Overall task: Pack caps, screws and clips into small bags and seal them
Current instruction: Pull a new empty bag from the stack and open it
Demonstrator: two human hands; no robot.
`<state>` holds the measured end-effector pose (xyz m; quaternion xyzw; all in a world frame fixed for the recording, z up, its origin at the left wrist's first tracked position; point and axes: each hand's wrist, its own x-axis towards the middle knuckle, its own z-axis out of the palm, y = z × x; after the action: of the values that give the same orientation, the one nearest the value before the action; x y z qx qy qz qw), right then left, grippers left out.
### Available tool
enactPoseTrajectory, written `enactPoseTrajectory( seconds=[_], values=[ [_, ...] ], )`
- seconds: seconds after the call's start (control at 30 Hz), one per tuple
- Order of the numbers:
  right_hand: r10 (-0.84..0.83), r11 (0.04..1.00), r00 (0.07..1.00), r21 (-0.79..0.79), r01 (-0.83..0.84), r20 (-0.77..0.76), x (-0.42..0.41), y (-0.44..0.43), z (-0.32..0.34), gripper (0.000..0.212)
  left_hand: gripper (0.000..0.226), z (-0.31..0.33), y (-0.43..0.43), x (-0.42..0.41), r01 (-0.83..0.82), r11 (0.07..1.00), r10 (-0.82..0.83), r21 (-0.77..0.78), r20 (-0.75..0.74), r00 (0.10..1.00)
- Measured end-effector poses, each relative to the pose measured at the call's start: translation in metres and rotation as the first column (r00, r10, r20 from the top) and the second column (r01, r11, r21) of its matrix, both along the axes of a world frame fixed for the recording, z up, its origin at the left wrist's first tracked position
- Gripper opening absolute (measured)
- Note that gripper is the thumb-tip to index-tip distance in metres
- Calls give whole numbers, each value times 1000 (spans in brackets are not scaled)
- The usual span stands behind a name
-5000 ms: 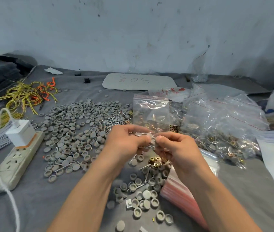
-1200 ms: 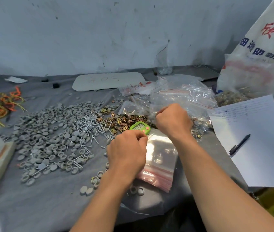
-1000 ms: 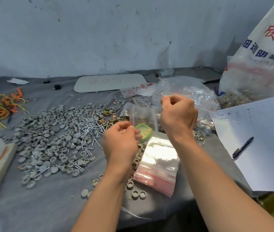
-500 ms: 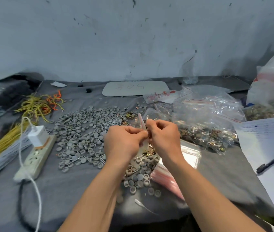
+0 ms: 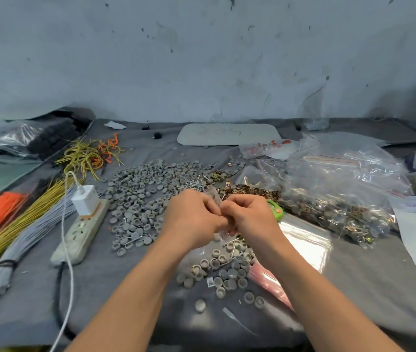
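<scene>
Clear small bag (image 5: 213,196) pinched between left hand (image 5: 191,217) and right hand (image 5: 251,217), both curled, held above grey caps (image 5: 138,189), screws (image 5: 195,184), brass clips (image 5: 250,190) scattered on worktop (image 5: 367,275)

L hand (image 5: 194,217) & R hand (image 5: 250,217) meet mid-tabletop, both pinching a small bag (image 5: 213,196). Caps (image 5: 138,189) spread to their left, screws (image 5: 195,184) just behind. Power strip (image 5: 79,232) nr left edge.
</scene>
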<state>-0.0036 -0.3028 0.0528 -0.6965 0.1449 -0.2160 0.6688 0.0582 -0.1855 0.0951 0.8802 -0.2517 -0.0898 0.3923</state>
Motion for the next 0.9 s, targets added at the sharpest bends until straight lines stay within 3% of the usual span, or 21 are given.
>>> enactPoseTrajectory(
  seconds=[0.1,0.23,0.37,0.4,0.53,0.6,0.63,0.7,0.73,0.77,0.8,0.83,0.9],
  values=[
    [21,997,999,69,-24,46,3,-3,3,28,29,0,3,8,75,976,-113,-204,-184,976],
    [68,984,990,153,-87,126,4,0,9,34,32,8,9,12,187,892,-353,-412,-375,857],
    [144,948,966,251,-197,216,-1,6,18,38,23,12,9,19,102,853,-407,-512,-529,744],
    [156,948,962,239,-209,225,-2,7,19,36,16,11,9,18,66,839,-420,-540,-567,709],
    [161,963,971,190,-194,175,1,15,15,37,42,2,17,18,-54,790,-464,-611,-652,599],
    [141,978,982,138,-158,122,2,18,13,48,22,4,28,22,-99,788,-440,-607,-669,599],
    [104,993,992,41,-107,74,2,17,12,48,7,6,33,26,-88,821,-381,-564,-657,651],
    [-32,967,999,-252,23,-33,0,15,11,43,29,3,40,34,-25,931,-150,-363,-445,883],
    [-108,922,991,-379,72,-76,0,15,10,41,32,0,43,36,-52,978,7,-201,-219,976],
    [-169,878,980,-467,102,-105,1,18,9,38,31,-4,44,36,-152,987,156,-59,62,986],
    [-217,838,967,-534,114,-134,2,22,8,36,27,-7,44,34,-267,964,250,16,296,922],
    [-259,796,952,-594,115,-164,4,28,8,34,22,-7,44,32,-351,936,307,25,431,849],
    [-364,692,917,-706,150,-163,9,38,8,32,16,-8,40,35,-375,925,356,-61,482,801]
  ],
)
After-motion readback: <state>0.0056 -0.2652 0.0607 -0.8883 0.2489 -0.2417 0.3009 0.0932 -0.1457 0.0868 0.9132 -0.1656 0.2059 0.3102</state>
